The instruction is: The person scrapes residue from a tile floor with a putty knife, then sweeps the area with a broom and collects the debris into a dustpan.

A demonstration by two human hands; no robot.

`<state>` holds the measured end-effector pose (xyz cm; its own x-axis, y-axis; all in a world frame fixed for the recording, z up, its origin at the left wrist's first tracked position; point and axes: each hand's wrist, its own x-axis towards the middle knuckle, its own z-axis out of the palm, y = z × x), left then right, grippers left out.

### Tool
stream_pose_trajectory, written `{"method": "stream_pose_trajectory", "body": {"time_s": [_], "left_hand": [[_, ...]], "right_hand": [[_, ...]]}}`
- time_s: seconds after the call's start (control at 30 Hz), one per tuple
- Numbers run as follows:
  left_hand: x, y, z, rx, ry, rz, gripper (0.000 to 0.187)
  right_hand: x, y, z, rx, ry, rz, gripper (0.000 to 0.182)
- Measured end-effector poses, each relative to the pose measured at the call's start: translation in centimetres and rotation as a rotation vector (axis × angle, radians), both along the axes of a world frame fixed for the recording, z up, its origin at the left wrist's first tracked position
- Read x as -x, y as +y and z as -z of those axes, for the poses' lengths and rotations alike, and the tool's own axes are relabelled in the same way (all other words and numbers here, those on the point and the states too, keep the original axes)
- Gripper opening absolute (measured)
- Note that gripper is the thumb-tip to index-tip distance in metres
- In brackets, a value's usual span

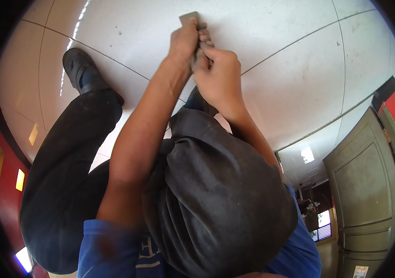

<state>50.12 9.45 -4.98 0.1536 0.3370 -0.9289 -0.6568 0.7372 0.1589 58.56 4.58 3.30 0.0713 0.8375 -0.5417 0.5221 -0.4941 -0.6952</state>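
Above the floor tiles, my left hand (186, 41) is closed round a flat grey-tan piece (189, 17) with a squared end. That end sticks out beyond the fingers; the exact kind of thing does not show. Close against the left hand, my right hand (221, 67) has its fingers curled tight. It appears to grip the lower part of the same piece, which is mostly hidden by both hands.
Pale floor tiles (290, 60) with dark joints spread ahead. My bent knee (225, 199) in dark trousers rises below my forearms. A dark shoe (84, 69) is planted at the left. A greenish-brown door (369, 185) stands at the right, a red wall (5, 180) at the left.
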Motion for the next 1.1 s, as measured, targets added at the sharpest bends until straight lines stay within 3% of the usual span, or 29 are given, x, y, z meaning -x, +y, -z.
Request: {"method": "stream_pose_trajectory", "body": {"time_s": [0.07,0.13,0.2,0.23,0.3,0.33,0.4,0.43,0.47,0.53,0.6,0.67,0.73,0.77,0.83,0.9,0.93,1.0,1.07,1.1], "left_hand": [[0.6,-0.2,-0.1,0.0,-0.036,-0.014,0.031],[0.7,-2.5,-1.5,0.191,0.013,0.017,0.03],[0.5,-2.1,-1.7,0.209,0.102,0.052,0.029],[0.8,-0.9,-0.8,0.073,0.115,0.097,0.029],[1.6,1.8,1.6,-0.129,0.087,0.109,0.03],[2.6,2.7,2.1,-0.042,-0.113,0.002,0.03],[2.4,0.7,0.8,-0.006,-0.001,0.047,0.028],[1.3,-0.8,-0.6,0.041,0.058,0.109,0.028],[0.4,-1.9,-0.1,0.153,0.041,0.108,0.029],[-1.3,-1.0,0.2,0.049,0.165,0.151,0.032],[-1.4,3.6,0.4,-0.104,0.195,0.269,0.027],[-0.8,5.4,3.5,-0.276,0.047,0.304,0.027],[-0.8,2.6,1.4,-0.054,0.06,0.244,0.025],[-1.4,-0.1,1.0,0.002,0.103,0.25,0.023],[-1.8,0.2,-0.1,0.045,0.15,0.247,0.022],[-2.4,2.3,-0.1,-0.048,0.196,0.328,0.022],[-1.8,4.3,3.4,-0.283,0.218,0.465,0.02],[-2.2,3.6,2.3,-0.218,0.19,0.376,0.021],[0.0,2.2,0.4,-0.074,0.18,0.182,0.024],[0.8,-0.6,-0.7,-0.01,0.243,0.189,0.028]], "right_hand": [[0.8,0.5,0.1,-0.029,0.008,-0.085,0.024],[0.2,-0.3,-0.9,0.075,0.059,-0.149,0.019],[0.0,-2.1,0.6,-0.115,0.071,-0.053,0.016],[0.1,-0.2,-0.2,0.038,0.034,-0.083,0.017],[1.2,2.4,0.6,-0.03,0.012,-0.073,0.021],[1.5,3.3,0.9,-0.016,0.031,-0.066,0.021],[1.4,1.4,1.0,-0.101,0.056,-0.095,0.021],[0.7,-1.1,2.2,-0.272,0.043,-0.104,0.021],[0.0,-1.8,2.1,-0.244,0.039,-0.077,0.021],[-0.2,-0.5,1.2,-0.213,0.037,-0.048,0.022],[-0.8,3.7,-0.2,0.124,-0.018,0.008,0.021],[-1.0,4.4,-0.4,0.116,-0.029,0.008,0.021],[-0.9,2.8,0.6,0.106,0.002,-0.008,0.022],[-1.4,-0.7,2.5,-0.18,-0.043,-0.042,0.022],[-1.2,-0.9,2.5,-0.226,0.048,0.065,0.021],[-1.0,1.1,2.3,-0.203,0.005,0.091,0.021],[-1.0,2.9,2.2,-0.151,-0.088,0.067,0.02],[-0.8,4.5,2.4,-0.154,0.054,0.129,0.019],[-0.2,2.2,0.6,-0.121,0.022,-0.041,0.019],[0.0,0.2,0.0,0.018,0.034,-0.115,0.017]]}}
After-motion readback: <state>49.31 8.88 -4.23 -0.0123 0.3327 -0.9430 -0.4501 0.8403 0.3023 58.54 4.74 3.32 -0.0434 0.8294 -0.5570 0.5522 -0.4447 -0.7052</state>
